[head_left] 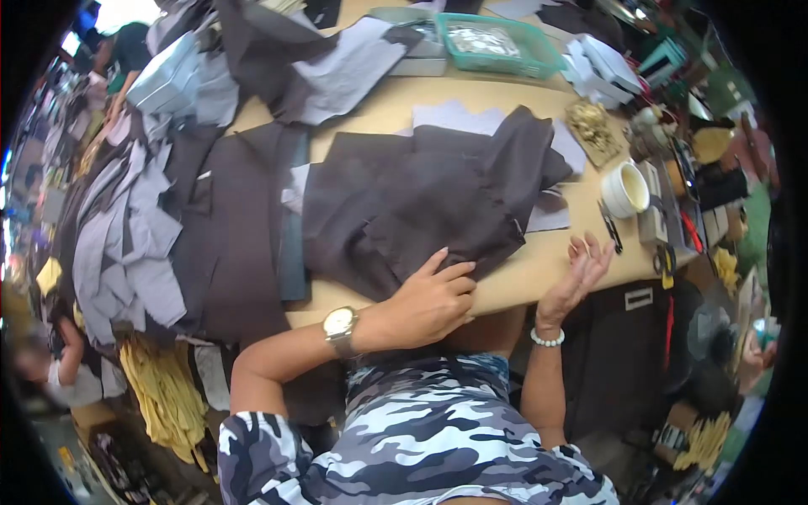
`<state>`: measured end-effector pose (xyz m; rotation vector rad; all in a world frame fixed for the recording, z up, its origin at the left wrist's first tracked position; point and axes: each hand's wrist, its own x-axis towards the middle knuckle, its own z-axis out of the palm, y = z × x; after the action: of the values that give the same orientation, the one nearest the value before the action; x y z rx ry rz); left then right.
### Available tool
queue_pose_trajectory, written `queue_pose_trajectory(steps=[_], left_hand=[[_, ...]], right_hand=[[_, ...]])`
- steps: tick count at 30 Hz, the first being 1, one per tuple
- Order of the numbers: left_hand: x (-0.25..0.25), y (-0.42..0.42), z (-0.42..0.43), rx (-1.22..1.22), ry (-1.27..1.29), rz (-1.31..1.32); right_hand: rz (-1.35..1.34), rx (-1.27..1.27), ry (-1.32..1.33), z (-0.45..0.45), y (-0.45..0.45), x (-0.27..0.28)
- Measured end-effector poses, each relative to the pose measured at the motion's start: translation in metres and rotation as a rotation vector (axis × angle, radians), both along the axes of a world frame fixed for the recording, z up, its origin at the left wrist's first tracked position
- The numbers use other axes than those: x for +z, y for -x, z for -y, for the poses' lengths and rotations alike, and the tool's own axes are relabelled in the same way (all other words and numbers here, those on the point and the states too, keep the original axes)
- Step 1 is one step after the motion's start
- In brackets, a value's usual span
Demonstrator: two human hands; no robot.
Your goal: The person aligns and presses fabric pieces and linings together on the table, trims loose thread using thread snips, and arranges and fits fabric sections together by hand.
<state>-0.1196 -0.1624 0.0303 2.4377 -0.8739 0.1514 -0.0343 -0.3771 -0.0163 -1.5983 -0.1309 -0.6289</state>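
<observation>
Dark cloth (pixel 421 194) lies bunched and layered on the pale wooden table (pixel 505 290) in front of me. My left hand (pixel 436 299), with a watch on its wrist, rests at the cloth's near edge, its fingers touching the fabric; whether they pinch it is not clear. My right hand (pixel 581 273), with a bead bracelet, is raised palm up at the table's front edge, fingers apart and curled a little, holding nothing. Just beyond it lies a black pen-like tool (pixel 611 227), near a white cup (pixel 624 190).
Cloth pieces (pixel 126 244) are heaped at the left. A green tray (pixel 501 46) and a light blue box (pixel 164 76) stand at the back. Yellow-handled scissors (pixel 667 265) are at the right edge. Other people are at the far left.
</observation>
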Motion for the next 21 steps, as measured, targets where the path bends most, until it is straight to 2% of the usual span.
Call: queue_pose_trajectory(steps=[2, 3, 4, 6, 8, 10, 12, 13, 16, 17, 18, 20, 21], left_hand=[[0.019, -0.002, -0.007, -0.027, 0.161, -0.112], [0.033, -0.006, -0.013, 0.052, 0.257, -0.178], [0.038, -0.013, -0.018, 0.109, 0.288, -0.067], [0.047, -0.032, -0.033, 0.25, 0.147, 0.194], [0.05, -0.056, -0.056, 0.411, -0.008, 0.315], [0.038, -0.085, -0.086, 0.588, -0.009, 0.227], [0.003, -0.117, -0.125, 0.688, -0.096, 0.421], [-0.006, -0.124, -0.142, 0.714, -0.129, 0.337], [-0.031, -0.129, -0.159, 0.768, -0.23, 0.081], [-0.032, -0.127, -0.157, 0.765, -0.114, 0.069], [-0.014, -0.123, -0.143, 0.769, -0.122, -0.058], [-0.022, -0.115, -0.137, 0.542, -0.006, 0.136], [-0.007, -0.103, -0.118, 0.51, 0.085, 0.163]], right_hand=[[-0.004, 0.023, 0.022, -0.001, -0.007, 0.01], [0.01, 0.032, 0.048, -0.003, -0.015, 0.015], [0.024, 0.045, 0.073, -0.004, -0.026, 0.02], [0.033, 0.059, 0.166, -0.01, -0.047, 0.034], [0.056, 0.073, 0.26, -0.016, -0.067, 0.045], [0.095, 0.093, 0.345, -0.023, -0.088, 0.052], [0.169, 0.059, 0.44, -0.025, -0.116, 0.051], [0.205, 0.037, 0.488, -0.024, -0.128, 0.052], [0.121, 0.048, 0.339, -0.02, -0.155, 0.064], [0.183, 0.024, 0.357, -0.014, -0.169, 0.063], [0.203, 0.044, 0.355, -0.018, -0.168, 0.068], [0.227, 0.09, 0.356, -0.024, -0.159, 0.085], [0.197, 0.11, 0.372, -0.031, -0.148, 0.096]])
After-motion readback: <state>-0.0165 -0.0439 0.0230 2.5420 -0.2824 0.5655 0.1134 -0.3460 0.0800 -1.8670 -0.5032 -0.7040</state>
